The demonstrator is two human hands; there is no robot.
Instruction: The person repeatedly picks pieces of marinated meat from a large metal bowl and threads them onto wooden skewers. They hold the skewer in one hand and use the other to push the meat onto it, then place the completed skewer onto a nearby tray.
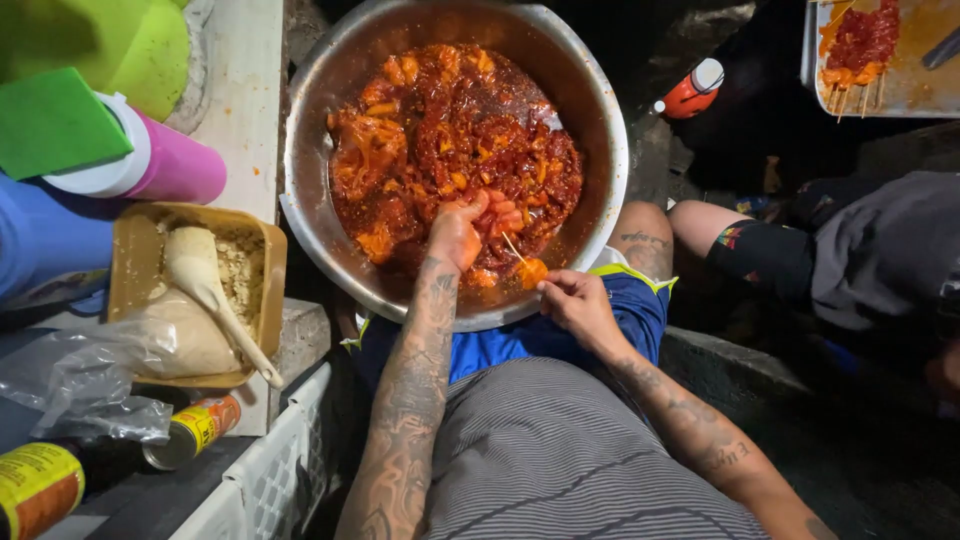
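**Threading marinated meat onto a skewer over the steel bowl**

Filling most of the view ahead of the fingers, a large steel mixing bowl [600,120] holds a heap of red marinated meat pieces [450,140]. To the left of the fingers, on the counter [245,100], sits a tan plastic tub [130,250] of pale crumbs with a plastic spoon [205,280] lying in it, and beyond it a pink-and-white bottle [165,165]. The left hand [455,235] reaches into the bowl, fingers curled down on the meat. The right hand [575,300] is just beside it at the near rim, fingers pinched narrow on a thin wooden skewer [513,247] with an orange meat chunk [532,271] at the fingertips. Far right of the fingers, a tray [915,90] carries finished skewers.
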